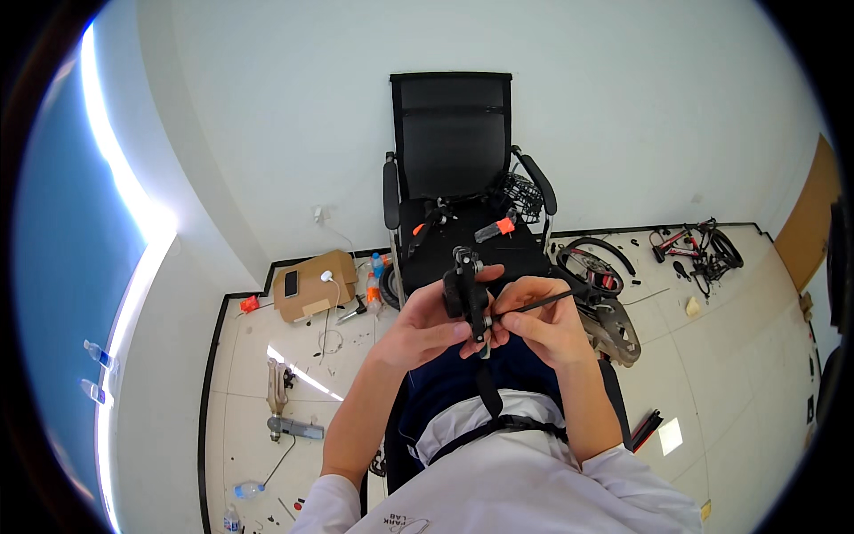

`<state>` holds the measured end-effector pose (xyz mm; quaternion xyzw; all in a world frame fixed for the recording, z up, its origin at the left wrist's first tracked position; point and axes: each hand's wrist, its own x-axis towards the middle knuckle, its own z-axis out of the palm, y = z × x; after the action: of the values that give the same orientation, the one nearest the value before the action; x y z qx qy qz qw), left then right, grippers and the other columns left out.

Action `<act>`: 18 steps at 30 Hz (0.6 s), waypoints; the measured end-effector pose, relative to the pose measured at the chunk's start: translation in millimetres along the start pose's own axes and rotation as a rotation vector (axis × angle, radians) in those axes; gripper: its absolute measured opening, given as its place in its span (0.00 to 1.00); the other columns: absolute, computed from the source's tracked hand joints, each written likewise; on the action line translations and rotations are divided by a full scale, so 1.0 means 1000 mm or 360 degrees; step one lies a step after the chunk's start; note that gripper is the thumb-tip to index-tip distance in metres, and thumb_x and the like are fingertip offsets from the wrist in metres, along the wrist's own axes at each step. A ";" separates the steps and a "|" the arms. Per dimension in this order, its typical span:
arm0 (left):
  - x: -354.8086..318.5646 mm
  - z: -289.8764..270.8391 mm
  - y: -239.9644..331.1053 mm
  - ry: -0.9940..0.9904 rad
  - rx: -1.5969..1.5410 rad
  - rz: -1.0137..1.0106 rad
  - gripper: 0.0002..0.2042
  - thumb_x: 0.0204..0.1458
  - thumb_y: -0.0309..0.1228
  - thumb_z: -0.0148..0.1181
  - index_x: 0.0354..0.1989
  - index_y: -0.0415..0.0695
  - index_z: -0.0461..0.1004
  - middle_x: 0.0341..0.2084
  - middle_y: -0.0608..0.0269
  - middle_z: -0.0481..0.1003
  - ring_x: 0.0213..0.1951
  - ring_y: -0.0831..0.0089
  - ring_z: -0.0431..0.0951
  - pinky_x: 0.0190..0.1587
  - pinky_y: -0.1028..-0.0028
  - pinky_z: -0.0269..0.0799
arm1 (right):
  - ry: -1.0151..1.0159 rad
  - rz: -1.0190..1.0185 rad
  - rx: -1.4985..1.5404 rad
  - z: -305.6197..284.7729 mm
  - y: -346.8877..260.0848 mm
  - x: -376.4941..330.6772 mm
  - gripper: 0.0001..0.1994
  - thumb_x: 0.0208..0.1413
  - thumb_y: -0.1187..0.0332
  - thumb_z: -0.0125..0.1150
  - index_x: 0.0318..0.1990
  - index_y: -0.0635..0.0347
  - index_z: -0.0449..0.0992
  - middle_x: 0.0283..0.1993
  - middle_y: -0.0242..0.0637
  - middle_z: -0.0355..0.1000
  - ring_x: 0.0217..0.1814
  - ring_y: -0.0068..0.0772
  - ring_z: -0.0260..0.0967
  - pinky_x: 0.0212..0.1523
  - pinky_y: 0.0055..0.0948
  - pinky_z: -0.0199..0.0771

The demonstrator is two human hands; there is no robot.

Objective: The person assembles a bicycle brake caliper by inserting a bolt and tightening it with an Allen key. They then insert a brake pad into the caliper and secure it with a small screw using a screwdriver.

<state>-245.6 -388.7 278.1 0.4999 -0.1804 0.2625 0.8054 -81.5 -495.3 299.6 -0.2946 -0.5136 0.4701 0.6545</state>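
In front of my lap, my left hand point(424, 326) is closed around a black bicycle brake caliper point(464, 294) with small silver bolts. The caliper is held upright, its lower end close to my right fingertips. My right hand point(544, 322) pinches a thin black rod point(541, 303), which looks like a hex key. One end of this rod meets the caliper's side at a bolt, while the other sticks out up and to the right. My fingers hide part of the contact, so I cannot tell how far it is seated.
Facing me is a black mesh chair point(452, 133) with tools and parts on its seat. Left of it lie cardboard point(311, 283) with a phone point(291, 284), bottles point(374, 289) and a metal bike part point(278, 389). Wheels point(594, 267) and a small red bike frame point(683, 245) lie right.
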 end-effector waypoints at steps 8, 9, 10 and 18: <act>-0.002 -0.001 0.002 0.0034 -0.0011 -0.0059 0.34 0.55 0.30 0.57 0.67 0.31 0.49 0.38 0.55 0.67 0.29 0.68 0.72 0.25 0.76 0.65 | -0.0016 0.0097 -0.0102 -0.003 0.000 -0.001 0.07 0.53 0.75 0.63 0.31 0.69 0.72 0.25 0.41 0.72 0.21 0.29 0.70 0.25 0.29 0.75; -0.002 -0.001 0.002 0.0018 0.0005 -0.0043 0.34 0.55 0.30 0.57 0.67 0.31 0.49 0.38 0.55 0.67 0.29 0.68 0.72 0.25 0.76 0.65 | -0.0022 0.0078 -0.0126 -0.004 -0.001 -0.001 0.06 0.53 0.76 0.63 0.31 0.69 0.72 0.25 0.41 0.72 0.22 0.29 0.70 0.25 0.29 0.75; -0.002 -0.001 0.002 0.0002 0.0021 -0.0027 0.34 0.56 0.30 0.57 0.67 0.31 0.49 0.38 0.55 0.67 0.29 0.68 0.72 0.25 0.76 0.65 | -0.0012 0.0067 -0.0073 -0.003 -0.001 -0.001 0.06 0.52 0.76 0.64 0.32 0.70 0.72 0.26 0.41 0.72 0.23 0.29 0.71 0.26 0.29 0.75; -0.002 -0.005 0.004 0.0026 0.0045 -0.0004 0.34 0.54 0.29 0.58 0.67 0.31 0.50 0.38 0.55 0.67 0.30 0.69 0.72 0.27 0.77 0.66 | 0.0071 0.0078 0.0074 0.009 0.004 0.003 0.06 0.55 0.75 0.62 0.34 0.70 0.74 0.25 0.39 0.73 0.22 0.29 0.72 0.27 0.26 0.76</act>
<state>-249.9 -383.3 277.7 0.5093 -0.1696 0.2681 0.8000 -90.8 -492.2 299.6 -0.3021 -0.4805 0.4911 0.6608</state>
